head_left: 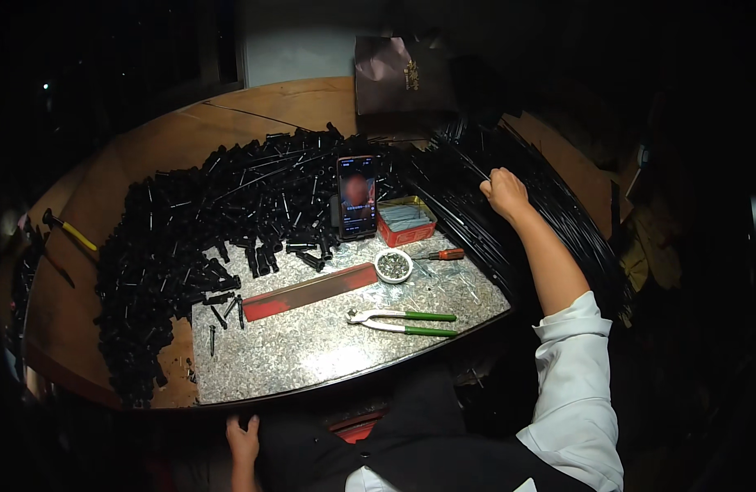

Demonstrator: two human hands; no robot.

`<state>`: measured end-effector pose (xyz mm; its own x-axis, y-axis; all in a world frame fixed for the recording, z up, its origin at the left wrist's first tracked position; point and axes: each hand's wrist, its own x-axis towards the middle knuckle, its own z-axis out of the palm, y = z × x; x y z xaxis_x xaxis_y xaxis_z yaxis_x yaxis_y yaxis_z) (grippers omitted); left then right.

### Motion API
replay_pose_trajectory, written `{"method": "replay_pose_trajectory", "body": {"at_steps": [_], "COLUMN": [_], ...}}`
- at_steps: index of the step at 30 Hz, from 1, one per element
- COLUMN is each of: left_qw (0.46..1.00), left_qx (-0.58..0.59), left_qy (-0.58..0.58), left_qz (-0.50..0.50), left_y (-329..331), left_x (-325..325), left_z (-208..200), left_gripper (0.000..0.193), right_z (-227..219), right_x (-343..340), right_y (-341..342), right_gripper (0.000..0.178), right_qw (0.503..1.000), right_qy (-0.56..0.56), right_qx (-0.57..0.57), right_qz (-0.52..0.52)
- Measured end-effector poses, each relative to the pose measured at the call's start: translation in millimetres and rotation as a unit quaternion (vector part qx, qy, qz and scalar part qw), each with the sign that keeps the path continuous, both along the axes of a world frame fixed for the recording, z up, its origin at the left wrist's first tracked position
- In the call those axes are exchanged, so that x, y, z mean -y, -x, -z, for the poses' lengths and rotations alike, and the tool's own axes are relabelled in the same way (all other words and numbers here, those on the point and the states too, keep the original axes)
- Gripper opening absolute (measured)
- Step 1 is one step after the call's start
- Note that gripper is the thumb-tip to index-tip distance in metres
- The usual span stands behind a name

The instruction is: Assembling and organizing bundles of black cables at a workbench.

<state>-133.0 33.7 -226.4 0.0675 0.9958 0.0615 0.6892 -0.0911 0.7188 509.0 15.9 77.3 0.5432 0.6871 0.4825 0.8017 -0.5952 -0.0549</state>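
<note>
My right hand (507,195) is stretched out over a big bundle of long thin black rods (558,217) on the right side of the table. Its fingers are closed in a pinch on a rod at the bundle's upper part. Just below the table's front edge is my left hand (243,441), thumb and fingers apart, with nothing visible in it. Pliers with green handles (406,322) lie on the speckled stone slab (287,361). Behind them are a small white bowl of tiny metal pieces (393,266) and an orange-handled screwdriver (448,255).
A large heap of black tubular parts (189,213) covers the table's left and back. A red-brown bar (312,291) lies on the slab. Behind it are a standing phone (358,197) and a red tin of thin strips (406,234). At the back stands a dark paper bag (386,82).
</note>
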Motion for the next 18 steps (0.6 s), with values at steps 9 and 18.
{"method": "replay_pose_trajectory", "body": {"at_steps": [9,18], "left_qw": [0.994,0.985], "left_qx": [-0.023,-0.045], "left_qy": [0.01,0.01], "left_qz": [0.106,0.167], "left_y": [-21.7,-32.4], "left_x": [21.6,27.3], "left_z": [-41.9,-63.5], "left_gripper": [0.047,0.043], "right_z": [-50.2,-85.8], "right_x": [5.2,44.8], "right_y": [-18.2,6.8], "right_gripper": [0.018,0.036], "right_qw": [0.988,0.992], "right_qy": [0.046,0.105], "right_qx": [-0.149,0.063], "right_qz": [-0.016,0.017]}}
